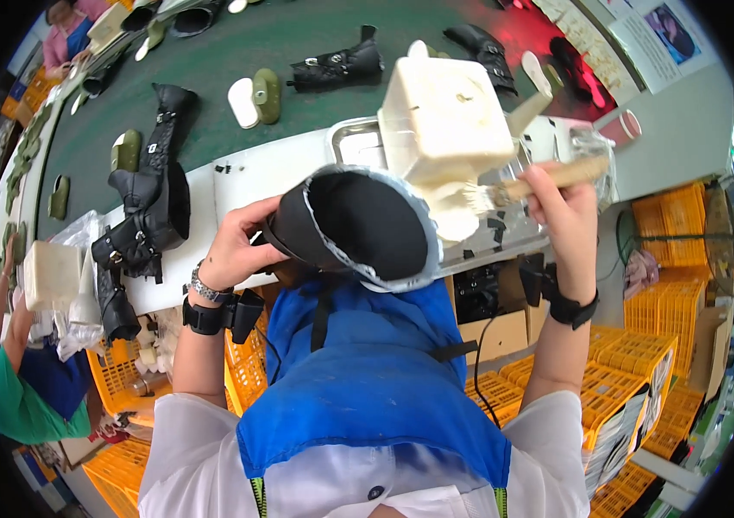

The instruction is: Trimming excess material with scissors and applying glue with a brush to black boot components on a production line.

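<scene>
My left hand [242, 246] is closed on the side of a black boot upper [298, 226]. Its wide opening faces up and to the right, and a whitish coating lines the edge. In my right hand [563, 207] is a brush [570, 173] with a pale wooden handle, pinched between thumb and fingers. The white bristles point left, beside the boot upper's right rim and over the cream-white lower part of a boxy container [449, 108]. Whether the bristles touch it I cannot tell.
A metal tray [358, 142] lies under the container. Black boots [337, 65] and olive soles [267, 95] lie on the green conveyor belt [220, 60]. More black boots [147, 216] stand at left. A co-worker in green [17, 393] works there. Orange crates [630, 363] are at right.
</scene>
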{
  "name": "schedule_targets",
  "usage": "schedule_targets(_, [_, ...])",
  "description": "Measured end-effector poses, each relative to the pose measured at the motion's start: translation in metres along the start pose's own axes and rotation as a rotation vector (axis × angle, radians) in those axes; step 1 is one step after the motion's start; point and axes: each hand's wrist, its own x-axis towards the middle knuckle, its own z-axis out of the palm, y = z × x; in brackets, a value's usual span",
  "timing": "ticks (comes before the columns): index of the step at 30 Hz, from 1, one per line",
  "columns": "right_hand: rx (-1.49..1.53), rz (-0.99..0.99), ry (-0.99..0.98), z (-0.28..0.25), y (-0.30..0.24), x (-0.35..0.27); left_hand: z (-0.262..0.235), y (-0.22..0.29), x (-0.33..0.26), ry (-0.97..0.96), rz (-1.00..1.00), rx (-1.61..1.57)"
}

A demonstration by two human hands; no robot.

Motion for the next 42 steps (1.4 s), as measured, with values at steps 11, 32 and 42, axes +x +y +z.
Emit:
schedule_targets(11, [-0.472,-0.094,-0.126,0.014,0.090,0.008,-0.119,0.058,-0.047,0.855,0.256,0.059])
schedule_targets(32, [-0.405,0.219,0.244,-0.122,0.147,-0.043,-0.441,-0.065,-0.021,1.329,-0.656,1.206])
schedule_targets(42, [-0.439,0.664,0.986,-0.253,0.225,-0.234,-0.452,-0.137,-0.017,0.780,-1.347,1.121])
